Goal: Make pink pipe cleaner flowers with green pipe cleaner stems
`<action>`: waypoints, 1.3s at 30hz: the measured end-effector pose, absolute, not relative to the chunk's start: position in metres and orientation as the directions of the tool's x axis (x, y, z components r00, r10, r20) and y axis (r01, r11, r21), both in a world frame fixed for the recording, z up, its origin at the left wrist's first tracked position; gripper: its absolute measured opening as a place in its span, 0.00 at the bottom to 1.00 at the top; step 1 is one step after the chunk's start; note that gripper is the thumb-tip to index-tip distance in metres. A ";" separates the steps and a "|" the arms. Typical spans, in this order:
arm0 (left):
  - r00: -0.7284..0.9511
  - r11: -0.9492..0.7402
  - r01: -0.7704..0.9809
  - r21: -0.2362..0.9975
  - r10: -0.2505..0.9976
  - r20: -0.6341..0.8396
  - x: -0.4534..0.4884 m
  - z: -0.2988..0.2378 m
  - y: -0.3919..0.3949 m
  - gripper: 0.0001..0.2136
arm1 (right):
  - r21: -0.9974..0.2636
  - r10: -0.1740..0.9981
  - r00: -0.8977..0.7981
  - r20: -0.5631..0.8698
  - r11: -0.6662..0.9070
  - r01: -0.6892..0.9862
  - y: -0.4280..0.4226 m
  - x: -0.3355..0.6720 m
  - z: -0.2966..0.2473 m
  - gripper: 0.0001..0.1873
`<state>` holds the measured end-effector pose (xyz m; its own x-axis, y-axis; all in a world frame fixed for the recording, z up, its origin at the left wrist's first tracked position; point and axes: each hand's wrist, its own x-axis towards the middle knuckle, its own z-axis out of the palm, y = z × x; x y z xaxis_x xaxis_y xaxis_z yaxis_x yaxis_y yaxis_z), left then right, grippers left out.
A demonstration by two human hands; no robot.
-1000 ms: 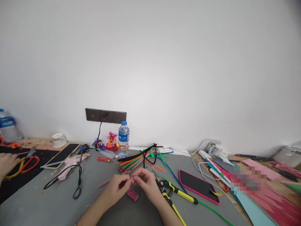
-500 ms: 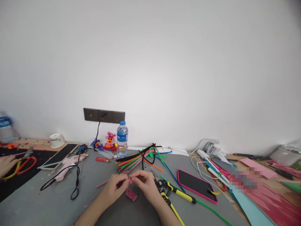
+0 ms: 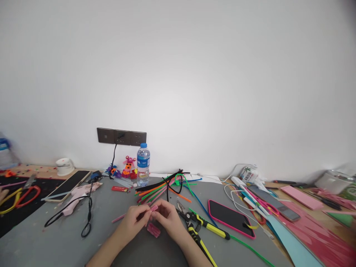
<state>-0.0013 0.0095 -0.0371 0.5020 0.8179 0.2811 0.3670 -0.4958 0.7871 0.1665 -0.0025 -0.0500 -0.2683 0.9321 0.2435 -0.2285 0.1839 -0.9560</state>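
Observation:
My left hand [image 3: 134, 221] and my right hand [image 3: 167, 217] meet low in the middle of the grey mat [image 3: 55, 241], fingers pinched together on a short pink pipe cleaner [image 3: 154, 208]. A small pink folded piece [image 3: 154, 230] lies on the mat just under my hands. A longer pink stem [image 3: 118, 218] sticks out to the left of my left hand. Yellow-and-black pliers [image 3: 204, 227] lie right beside my right hand. A bundle of coloured pipe cleaners [image 3: 161, 187] lies just beyond my fingers.
A water bottle [image 3: 143, 164] and small pipe-cleaner figures [image 3: 126, 168] stand by the wall sockets [image 3: 121, 137]. A pink glue gun [image 3: 76, 194] with black cable and a phone [image 3: 68, 183] lie left; a pink-cased phone [image 3: 230, 218], cables and coloured paper sheets [image 3: 319, 237] lie right. Another person's hand [image 3: 2, 194] shows at far left.
My hands have stayed together on the pink pipe cleaner, fingers shifting slightly. The view has turned a little, so everything sits slightly further left. The other person's hand has drawn back toward the left edge.

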 end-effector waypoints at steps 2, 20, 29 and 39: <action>0.509 -0.497 0.373 0.784 0.815 0.275 -0.002 -0.038 0.010 0.16 | -0.954 0.938 -0.260 0.230 0.164 -0.251 -0.002 0.166 -0.050 0.15; 0.478 -0.537 0.473 0.698 0.823 0.309 -0.004 -0.039 0.010 0.12 | -0.968 0.952 -0.197 0.235 0.213 -0.130 -0.001 0.170 -0.050 0.16; 0.366 -0.563 0.446 0.695 0.824 0.432 -0.007 -0.049 0.018 0.07 | -0.975 0.960 -0.178 0.216 0.202 -0.089 0.001 0.172 -0.052 0.15; 0.405 -0.668 0.432 0.605 0.744 0.532 -0.009 -0.042 0.016 0.09 | -0.932 0.939 -0.151 0.310 0.331 0.148 -0.002 0.171 -0.048 0.10</action>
